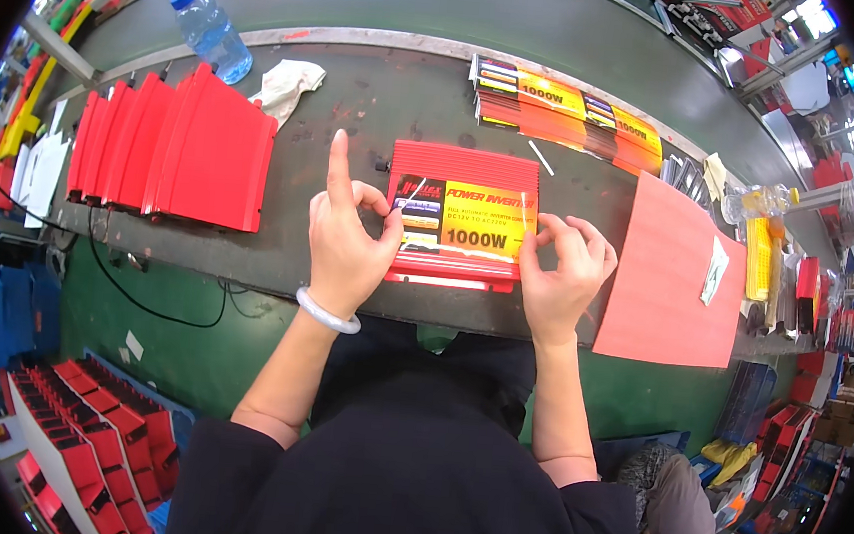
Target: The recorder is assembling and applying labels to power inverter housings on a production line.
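A red ribbed inverter [467,160] lies flat on the workbench in front of me. Over its top face is a yellow, red and black label [491,212], its surface catching some glare. At the label's left edge, my left hand [347,236] pinches with thumb and a bent finger, while another finger points straight up. My right hand [565,278] pinches the opposite edge between thumb and index finger. Whether the label is pressed down fully or partly lifted, I cannot tell.
Several red inverters [175,152] stand in a row at left, near a white cloth [289,87] and a water bottle [213,34]. Stacked labels [560,107] lie at the back right. A pink sheet [672,276] overhangs the front edge. A black cable [157,314] hangs below.
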`<action>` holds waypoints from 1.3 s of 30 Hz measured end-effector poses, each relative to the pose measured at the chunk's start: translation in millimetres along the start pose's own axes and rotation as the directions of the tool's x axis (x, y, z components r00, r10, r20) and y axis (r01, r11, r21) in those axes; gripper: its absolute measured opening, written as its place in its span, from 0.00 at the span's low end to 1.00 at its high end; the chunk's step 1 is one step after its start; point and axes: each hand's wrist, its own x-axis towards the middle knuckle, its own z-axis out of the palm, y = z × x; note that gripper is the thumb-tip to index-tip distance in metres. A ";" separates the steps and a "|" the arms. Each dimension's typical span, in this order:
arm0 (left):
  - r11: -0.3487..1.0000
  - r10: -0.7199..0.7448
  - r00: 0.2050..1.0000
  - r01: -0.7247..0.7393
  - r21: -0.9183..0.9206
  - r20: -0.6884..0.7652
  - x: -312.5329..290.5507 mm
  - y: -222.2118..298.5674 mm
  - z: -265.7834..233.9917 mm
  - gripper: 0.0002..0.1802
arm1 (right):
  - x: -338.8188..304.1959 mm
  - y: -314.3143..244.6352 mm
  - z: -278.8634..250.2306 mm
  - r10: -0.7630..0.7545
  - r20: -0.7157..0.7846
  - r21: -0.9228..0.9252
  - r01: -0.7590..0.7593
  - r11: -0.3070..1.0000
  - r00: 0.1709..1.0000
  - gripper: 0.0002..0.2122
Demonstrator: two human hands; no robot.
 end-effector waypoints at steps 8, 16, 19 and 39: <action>0.961 0.159 0.941 -0.217 0.171 0.299 -3.2 15.2 -10.4 0.28 | -1.2 -22.9 -1.3 -0.038 0.052 0.196 0.027 0.980 0.998 0.18; 0.851 0.212 0.777 -0.445 0.278 0.593 -5.7 4.1 -19.8 0.30 | -1.8 -50.8 14.2 -0.415 0.498 0.297 0.300 0.907 0.761 0.37; 0.849 0.178 0.792 -0.423 0.316 0.584 -4.4 5.4 -20.2 0.33 | 3.1 -41.4 12.7 -0.437 0.550 0.270 0.344 0.899 0.712 0.39; 0.859 0.341 0.739 -0.496 0.127 0.580 -6.5 45.1 34.7 0.32 | -20.5 6.1 -14.8 -0.231 0.505 0.139 0.186 0.973 0.832 0.33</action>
